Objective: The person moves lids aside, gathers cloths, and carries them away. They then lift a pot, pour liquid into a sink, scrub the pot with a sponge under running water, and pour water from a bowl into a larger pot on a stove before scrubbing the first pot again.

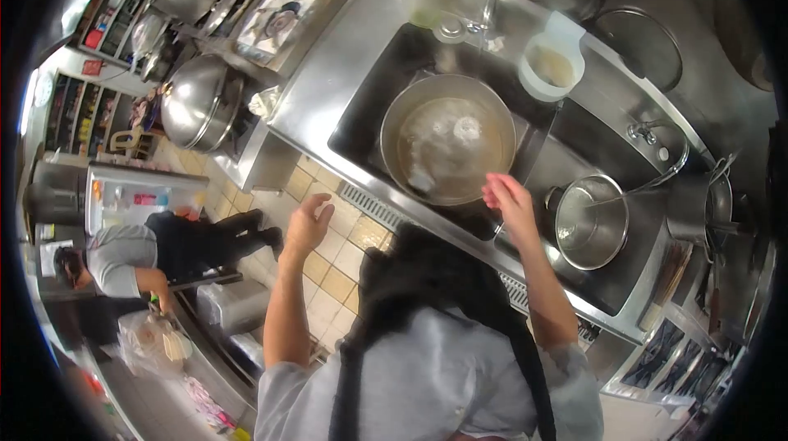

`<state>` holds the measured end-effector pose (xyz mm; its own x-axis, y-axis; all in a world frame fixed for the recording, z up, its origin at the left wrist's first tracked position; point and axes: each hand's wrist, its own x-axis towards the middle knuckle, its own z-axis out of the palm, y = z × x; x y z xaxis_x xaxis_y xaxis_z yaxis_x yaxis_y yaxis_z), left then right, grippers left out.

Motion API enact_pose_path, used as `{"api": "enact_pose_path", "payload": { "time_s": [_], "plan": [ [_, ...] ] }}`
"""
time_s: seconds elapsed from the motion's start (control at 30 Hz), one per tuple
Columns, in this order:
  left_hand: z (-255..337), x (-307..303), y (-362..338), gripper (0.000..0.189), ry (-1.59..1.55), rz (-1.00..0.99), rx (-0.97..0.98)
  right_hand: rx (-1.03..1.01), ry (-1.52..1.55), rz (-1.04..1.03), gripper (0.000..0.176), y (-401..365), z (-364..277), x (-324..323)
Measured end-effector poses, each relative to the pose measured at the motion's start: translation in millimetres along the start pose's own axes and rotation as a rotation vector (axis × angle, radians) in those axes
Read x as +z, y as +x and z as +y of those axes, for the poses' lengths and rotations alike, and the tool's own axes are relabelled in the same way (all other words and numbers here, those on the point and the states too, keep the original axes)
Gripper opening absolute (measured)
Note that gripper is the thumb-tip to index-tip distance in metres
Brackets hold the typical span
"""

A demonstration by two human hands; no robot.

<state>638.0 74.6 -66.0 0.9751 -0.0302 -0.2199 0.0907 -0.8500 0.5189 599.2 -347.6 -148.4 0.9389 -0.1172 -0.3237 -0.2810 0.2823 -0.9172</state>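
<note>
My left hand (308, 223) hangs in the air over the tiled floor, in front of the steel sink counter (328, 84), fingers loosely curled and holding nothing. My right hand (507, 199) hovers at the near rim of a large steel pot (447, 141) that sits in the sink and holds cloudy water; its fingers are apart and empty. A tap (487, 14) stands behind the pot. A smaller steel pot (588, 223) with a ladle handle rests in the basin to the right of my right hand.
A white plastic jug (552, 67) sits on the sink's far edge. Large pots and lids (197, 100) stand at the left. Another person (123, 256) in a grey shirt bends over a counter at far left. A floor drain grate (369, 207) runs along the sink.
</note>
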Motion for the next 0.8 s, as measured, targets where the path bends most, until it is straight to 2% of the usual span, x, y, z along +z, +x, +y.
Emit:
{"api": "enact_pose_path", "payload": {
  "time_s": [0.2, 0.27, 0.3, 0.33, 0.37, 0.43, 0.53, 0.6, 0.67, 0.73, 0.8],
  "plan": [
    [2.9, 5.7, 93.4, 0.029, 0.030, -0.149, 0.037, 0.063, -0.077, 0.015, 0.029, 80.2, -15.5, 24.5],
    [-20.1, 27.2, 154.1, 0.025, -0.032, -0.039, 0.365, 0.022, -0.185, 0.022, 0.029, 111.1, -22.9, 33.3],
    [3.5, 20.9, 179.4, 0.024, -0.129, -0.125, 0.320, 0.011, -0.209, 0.059, 0.029, 125.7, -30.4, 40.5],
    [-2.3, 31.4, 216.2, 0.024, -0.061, -0.088, 0.493, -0.001, -0.234, 0.097, 0.029, 140.6, -38.6, 48.4],
    [8.8, 37.4, 243.3, 0.023, -0.067, -0.115, 0.455, -0.017, -0.255, 0.141, 0.029, 156.6, -45.0, 54.1],
    [25.0, 56.1, 304.2, 0.026, -0.172, -0.077, 0.689, -0.064, -0.294, 0.215, 0.028, 186.9, -56.1, 61.0],
    [62.7, 79.2, 373.4, 0.034, -0.084, -0.124, 0.769, -0.106, -0.279, 0.362, 0.027, 229.2, -81.5, 76.0],
    [67.8, 113.4, 421.7, 0.041, 0.036, -0.073, 0.938, -0.121, -0.190, 0.431, 0.027, 253.8, -88.0, 77.7],
    [74.0, 140.6, 456.9, 0.053, 0.170, -0.118, 1.054, -0.126, -0.156, 0.532, 0.028, 271.9, -96.1, 83.3],
    [83.3, 160.7, 475.7, 0.062, 0.388, -0.212, 1.062, -0.141, -0.154, 0.520, 0.029, 279.2, -92.8, 84.8],
    [84.2, 182.7, 489.8, 0.065, 0.484, -0.327, 0.964, -0.067, -0.204, 0.461, 0.029, 280.6, -64.5, 92.3]
  ]
}}
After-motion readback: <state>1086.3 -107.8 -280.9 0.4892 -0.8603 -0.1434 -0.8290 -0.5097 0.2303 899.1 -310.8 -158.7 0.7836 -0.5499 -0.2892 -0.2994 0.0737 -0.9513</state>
